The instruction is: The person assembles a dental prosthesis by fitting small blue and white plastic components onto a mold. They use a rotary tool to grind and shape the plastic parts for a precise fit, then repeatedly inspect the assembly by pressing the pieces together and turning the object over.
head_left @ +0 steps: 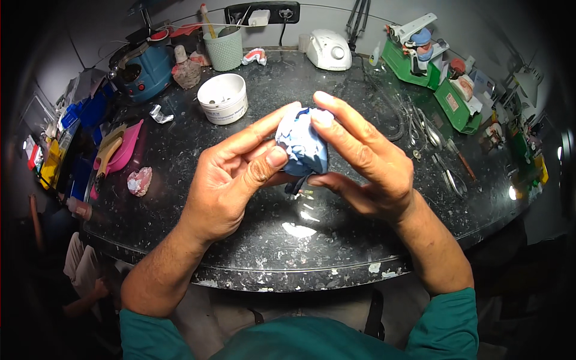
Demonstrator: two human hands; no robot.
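Observation:
Between both hands, above the middle of the bench, is a light-blue dental cast (302, 147) with a rough, whitish, uneven upper face and a darker piece hanging beneath it. My left hand (231, 177) grips its left side, thumb on the near face and fingers behind. My right hand (375, 165) holds the right side, fingertips at the top and thumb at the lower edge. The underside of the cast is mostly hidden. Behind my left hand stands a white plastic tub (222, 99) without a lid.
A pink bowl (133, 141) with a brush and a pinkish lump (140, 182) lie left. Behind are a blue machine (141, 75), a tool-filled basket (224, 51) and a white device (329, 51). Metal hand tools (447, 171) and green articulator stands (405, 63) occupy the right.

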